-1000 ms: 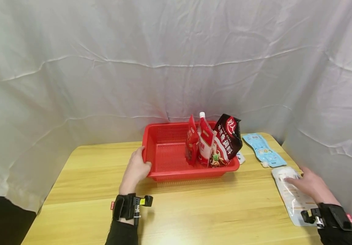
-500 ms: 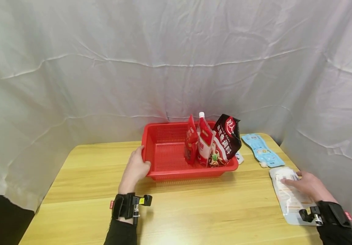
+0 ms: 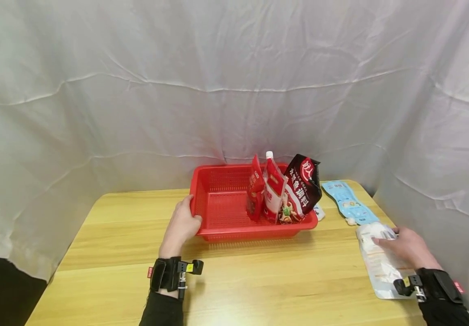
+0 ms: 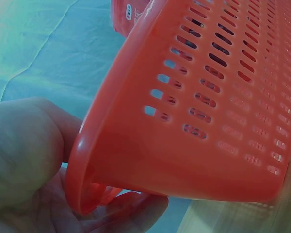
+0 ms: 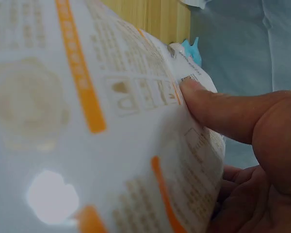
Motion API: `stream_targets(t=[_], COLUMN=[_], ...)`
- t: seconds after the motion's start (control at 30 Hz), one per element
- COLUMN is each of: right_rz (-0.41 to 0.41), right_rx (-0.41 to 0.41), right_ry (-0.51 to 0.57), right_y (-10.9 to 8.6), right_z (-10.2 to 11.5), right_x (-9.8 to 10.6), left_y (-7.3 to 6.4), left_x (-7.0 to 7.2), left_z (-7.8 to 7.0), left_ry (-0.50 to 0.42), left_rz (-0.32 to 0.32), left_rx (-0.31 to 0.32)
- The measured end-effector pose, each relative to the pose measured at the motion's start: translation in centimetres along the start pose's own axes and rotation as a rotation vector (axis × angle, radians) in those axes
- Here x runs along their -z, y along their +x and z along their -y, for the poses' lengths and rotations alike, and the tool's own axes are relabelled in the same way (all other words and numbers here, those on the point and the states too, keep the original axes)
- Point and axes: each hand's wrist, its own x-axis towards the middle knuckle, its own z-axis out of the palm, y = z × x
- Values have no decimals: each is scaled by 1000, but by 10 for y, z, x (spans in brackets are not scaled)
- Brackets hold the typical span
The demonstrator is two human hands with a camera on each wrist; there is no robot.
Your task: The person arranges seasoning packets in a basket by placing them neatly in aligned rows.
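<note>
My left hand [image 3: 180, 222] grips the left rim of a red plastic basket [image 3: 242, 232]. In the left wrist view, the thumb lies on one side of the basket rim [image 4: 101, 104] and the fingers curl beneath it. At the right of the table, my right hand [image 3: 409, 246] pinches the right edge of a white pouch [image 3: 374, 256] with orange stripes. The right wrist view shows the thumb on the printed face of the pouch [image 5: 136, 141], with the other fingers behind its edge, partly hidden.
Inside the basket stand a red packet [image 3: 255, 190], a white-capped red pouch [image 3: 274, 192] and a black seasoning bag [image 3: 301, 185] leaning right. A light-blue spouted pouch [image 3: 350, 201] lies beyond the white one. Grey cloth [image 3: 218, 117] walls the wooden table [image 3: 258, 280].
The white pouch has shifted slightly left along with my right hand. My left hand stays on the basket rim, and the basket has not visibly moved.
</note>
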Motion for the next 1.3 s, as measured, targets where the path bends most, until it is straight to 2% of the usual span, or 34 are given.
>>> stream_targets(t=[0.2, 0.33, 0.57, 0.73, 0.9, 1.0, 1.13, 1.3], right_rz=[-103, -155, -257, -306, -328, -358, -364, -355], right_rx=[74, 110, 117, 80, 46, 33, 112, 235], right_ry=[13, 41, 195, 387, 635, 823, 1074, 1175], right_y=[-8, -12, -25, -37, -49, -55, -64, -76], right_z=[14, 25, 53, 74, 96, 109, 128, 156], right_x=[-3, -5, -9, -13, -14, -13, -10, -8], left_y=[0, 2, 3, 3, 0, 0, 0, 1], left_x=[1, 3, 4, 2, 0, -1, -1, 0], left_z=[4, 5, 5, 6, 7, 7, 6, 5], left_ry=[-2, 0, 20, 10, -12, -7, 17, 24], left_rz=[0, -7, -9, -4, 9, 4, -13, -18], left_rx=[10, -4, -11, -18, -1, -2, -36, -60])
